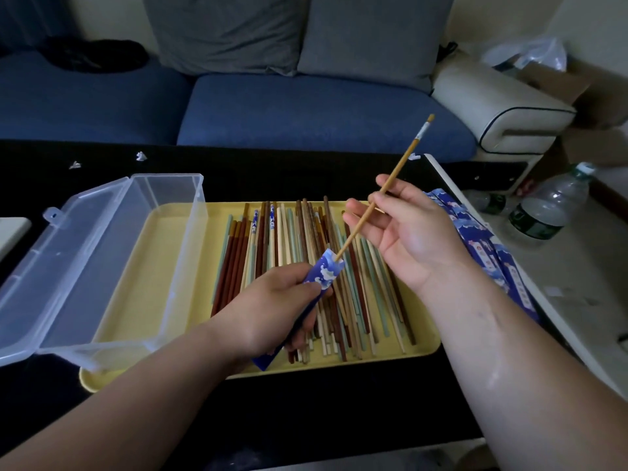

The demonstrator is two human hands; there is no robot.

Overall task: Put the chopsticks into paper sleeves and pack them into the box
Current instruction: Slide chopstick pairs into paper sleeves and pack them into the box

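One chopstick (pixel 404 158) is in play, a slim tan stick running from the upper right of the frame down toward the centre. Its lower tip sits just at the open mouth of a blue wave-printed paper sleeve (pixel 324 271). The right hand (pixel 407 232) pinches it at mid-shaft between thumb and fingertips, with the palm turned up and the other fingers loosely spread. The left hand (pixel 272 307) is curled round the sleeve's middle, leaving the mouth free above the knuckles and the closed end poking out below.

Both are held over the loose pile of chopsticks (pixel 299 232) on the yellow tray (pixel 390 360), which rests on the dark worktop (pixel 306 402). The clear box (pixel 102 266) stands open at left of frame, partly on the tray, and no sleeved chopstick shows in it. More sleeves (pixel 475 239) lie at right of frame.

The insertion looks barely begun, and the likeliest fault is at the mouth. Paper is thin, so a tip entering at a slant could catch the lip and fold or tear it. A tight left grip would press the sleeve flat and jam the stick partway. Pinched mid-shaft, the tip can wander with any small wrist tremor. If the stick slips, it falls into the pile and is hard to pick out again. The box perches near the left forearm, so a careless sweep could shove it.
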